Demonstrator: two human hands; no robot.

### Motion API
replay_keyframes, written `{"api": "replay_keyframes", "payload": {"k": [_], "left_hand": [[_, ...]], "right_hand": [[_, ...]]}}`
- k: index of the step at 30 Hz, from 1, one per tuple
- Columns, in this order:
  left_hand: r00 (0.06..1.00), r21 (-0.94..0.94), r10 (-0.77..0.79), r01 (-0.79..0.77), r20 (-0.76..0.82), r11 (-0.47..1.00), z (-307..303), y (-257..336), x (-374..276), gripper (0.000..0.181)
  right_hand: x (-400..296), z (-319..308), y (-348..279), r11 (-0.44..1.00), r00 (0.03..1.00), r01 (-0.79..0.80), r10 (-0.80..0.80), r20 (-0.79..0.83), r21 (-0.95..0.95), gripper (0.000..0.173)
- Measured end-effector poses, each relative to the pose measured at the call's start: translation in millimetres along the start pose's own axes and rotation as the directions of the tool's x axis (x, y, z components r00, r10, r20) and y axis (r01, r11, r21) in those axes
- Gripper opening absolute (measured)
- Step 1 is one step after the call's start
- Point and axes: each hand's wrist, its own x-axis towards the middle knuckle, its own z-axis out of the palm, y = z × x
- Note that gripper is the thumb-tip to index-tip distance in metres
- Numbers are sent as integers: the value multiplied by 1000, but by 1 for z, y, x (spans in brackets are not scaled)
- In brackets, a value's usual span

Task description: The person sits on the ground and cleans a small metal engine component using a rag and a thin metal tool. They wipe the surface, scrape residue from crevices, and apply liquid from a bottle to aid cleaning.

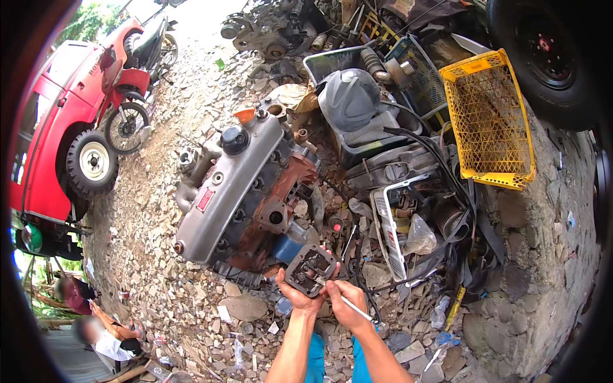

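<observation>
My left hand (302,300) cradles a square, dark metal engine part (311,270) with open cavities and corner holes, perhaps a carburetor section. Between the fingers of my right hand (346,306) is a thin, light-coloured handle (357,309), its tip end at the part's near right edge. The tip itself is too small to identify. Just beyond my hands lies an engine on the ground, with a grey metal valve cover (230,191), a black oil filler cap (234,140), a rust-red block (268,225) and a blue oil filter (287,246).
Gravel and stones (158,268) cover the ground. Right of the engine are a white plastic basket (390,234) of parts, black hoses, a yellow crate (498,119) and a tyre (541,62) by a stone wall. A red vehicle (62,119), a motorcycle (124,119) and two people are at left.
</observation>
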Motion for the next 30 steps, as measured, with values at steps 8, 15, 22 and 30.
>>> {"api": "replay_keyframes", "payload": {"k": [8,15,22,30], "left_hand": [[999,-26,-36,35,-27,999,32,-22,-27,101],[1000,9,-27,27,1,1000,43,-34,-34,102],[999,-58,-46,46,-7,997,37,-49,-33,103],[1000,-21,-8,7,-10,1000,37,-46,-31,104]], "right_hand": [[-25,-31,-24,995,994,-94,95,-46,14,39],[-31,-45,-29,998,998,-54,56,-39,43,37],[-34,-56,-24,997,997,-77,77,9,-8,37],[-30,-54,-23,995,995,-94,93,19,29,43]]}}
